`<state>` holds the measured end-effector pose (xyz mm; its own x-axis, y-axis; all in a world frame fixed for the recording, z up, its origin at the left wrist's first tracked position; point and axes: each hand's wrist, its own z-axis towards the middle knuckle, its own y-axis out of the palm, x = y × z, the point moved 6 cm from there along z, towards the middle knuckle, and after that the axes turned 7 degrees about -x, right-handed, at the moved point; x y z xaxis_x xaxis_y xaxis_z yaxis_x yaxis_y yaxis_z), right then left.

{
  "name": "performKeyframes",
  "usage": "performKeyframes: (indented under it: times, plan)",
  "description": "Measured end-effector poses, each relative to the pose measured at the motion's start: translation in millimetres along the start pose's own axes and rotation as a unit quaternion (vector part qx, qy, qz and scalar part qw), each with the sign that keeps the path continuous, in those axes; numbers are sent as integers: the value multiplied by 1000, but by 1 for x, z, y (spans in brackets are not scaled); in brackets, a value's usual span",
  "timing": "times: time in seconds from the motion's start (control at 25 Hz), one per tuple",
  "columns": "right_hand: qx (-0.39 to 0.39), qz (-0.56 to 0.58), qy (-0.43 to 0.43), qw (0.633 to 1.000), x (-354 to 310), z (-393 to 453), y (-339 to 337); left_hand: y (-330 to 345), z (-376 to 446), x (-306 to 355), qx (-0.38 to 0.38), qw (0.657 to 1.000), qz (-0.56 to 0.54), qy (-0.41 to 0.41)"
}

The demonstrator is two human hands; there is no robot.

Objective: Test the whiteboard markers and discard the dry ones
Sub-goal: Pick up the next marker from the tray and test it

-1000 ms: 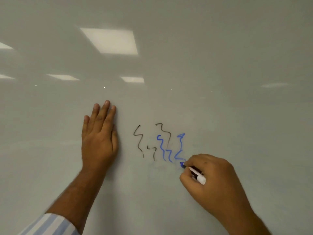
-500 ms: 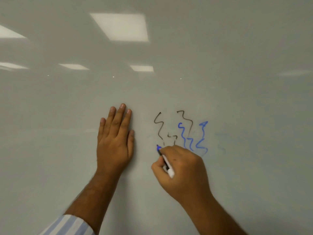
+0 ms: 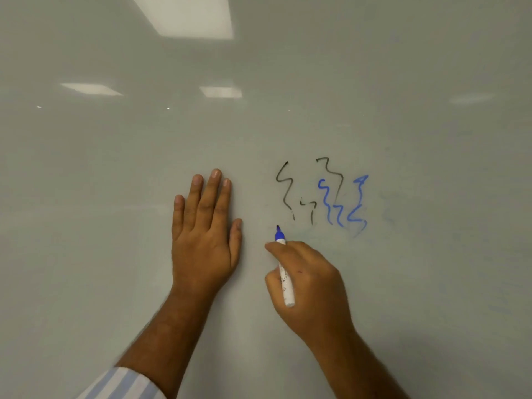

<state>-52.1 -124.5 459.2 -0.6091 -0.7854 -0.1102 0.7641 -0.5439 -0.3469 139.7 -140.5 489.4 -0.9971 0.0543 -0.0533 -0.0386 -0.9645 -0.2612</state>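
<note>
My right hand (image 3: pixel 309 286) grips a white-barrelled blue marker (image 3: pixel 283 267), uncapped, tip pointing up at the whiteboard (image 3: pixel 403 283) just below and left of the scribbles. Whether the tip touches the board I cannot tell. Black squiggles (image 3: pixel 283 188) and blue squiggles (image 3: pixel 331 205) sit above the marker, with another blue one (image 3: pixel 358 203) to their right. My left hand (image 3: pixel 204 228) lies flat on the board with its fingers together, left of the marker, holding nothing.
The glossy whiteboard fills the whole view and reflects ceiling light panels (image 3: pixel 187 15) at the top. A striped blue-and-white sleeve (image 3: pixel 121 384) shows at the bottom left. No other markers, caps or bin are in view.
My right hand moved the marker left from the end of the rightmost blue squiggle to below the black squiggles and turned it more upright. The view shifted, so the drawings appear further right.
</note>
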Motion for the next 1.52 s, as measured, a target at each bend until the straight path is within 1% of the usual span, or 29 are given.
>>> performKeyframes:
  times: [0.08, 0.12, 0.2, 0.28, 0.32, 0.36, 0.4, 0.44, 0.52, 0.56, 0.64, 0.68, 0.72, 0.8, 0.84, 0.92, 0.96, 1.04, 1.08, 1.16, 1.24, 1.32, 1.4, 1.44, 1.48, 1.52]
  plan:
    - [41, 46, 52, 997, 18, -10, -6, 1, -2, -1, 2, 1000, -1, 1]
    - [48, 81, 76, 993, 27, -17, -10, 0, -2, 0, 7, 1000, 0, 1]
    - [39, 141, 131, 981, 41, -30, -17, 0, -2, 1, 11, 1000, -1, 0]
    - [9, 213, 215, 953, 55, -45, -15, 0, -4, 1, 9, 1000, -7, 0]
    - [-8, 238, 243, 940, 60, -52, -11, 1, -4, 0, 8, 1000, -8, 0]
    - [-7, 254, 257, 933, 63, -57, -11, 1, -4, -1, 8, 1000, -6, -2]
    - [16, 270, 265, 925, 67, -61, -15, 1, -4, -1, 8, 1000, -5, -2]
    - [56, 290, 269, 917, 72, -62, -20, 1, -4, 0, 9, 1000, -6, -2]
    - [135, 326, 260, 899, 82, -55, -33, 2, -6, 0, 11, 1000, -11, -2]
    - [164, 327, 258, 894, 86, -49, -38, 2, -6, 0, 12, 1000, -11, -1]
    - [193, 313, 250, 896, 91, -40, -40, 3, -6, 0, 13, 1000, -11, -1]
    - [185, 312, 244, 900, 89, -37, -36, 3, -7, 0, 13, 1000, -11, -1]
    - [149, 301, 229, 914, 83, -36, -28, 4, -7, -1, 13, 1000, -11, 0]
    - [78, 233, 187, 951, 70, -43, -14, 5, -8, -1, 14, 1000, -13, 1]
    - [86, 212, 186, 956, 71, -51, -13, 5, -8, -1, 14, 1000, -15, 0]
    - [131, 218, 209, 944, 80, -67, -17, 5, -10, -1, 13, 1000, -16, 0]
    - [117, 202, 201, 951, 78, -71, -16, 5, -11, -1, 14, 1000, -16, 0]
    - [28, 134, 182, 974, 71, -81, -5, 5, -11, 0, 13, 1000, -19, 2]
    - [3, 137, 190, 972, 69, -86, -1, 5, -12, 1, 12, 1000, -22, 3]
    - [10, 168, 190, 967, 64, -91, -4, 5, -14, 0, 13, 1000, -18, 2]
    - [39, 175, 153, 972, 50, -82, -10, 5, -16, 1, 15, 1000, -16, 2]
    - [56, 163, 124, 977, 31, -59, -3, 6, -15, 2, 10, 1000, -21, 4]
    - [39, 135, 82, 987, 13, -37, 14, 6, -15, 0, 4, 1000, -20, 2]
    - [33, 103, 54, 993, 8, -29, 20, 6, -16, 0, 4, 1000, -21, -1]
    - [41, 79, 37, 995, 10, -25, 21, 6, -17, 1, 4, 1000, -22, -2]
    - [64, 76, 39, 994, 16, -24, 18, 6, -18, 1, 3, 1000, -24, 0]
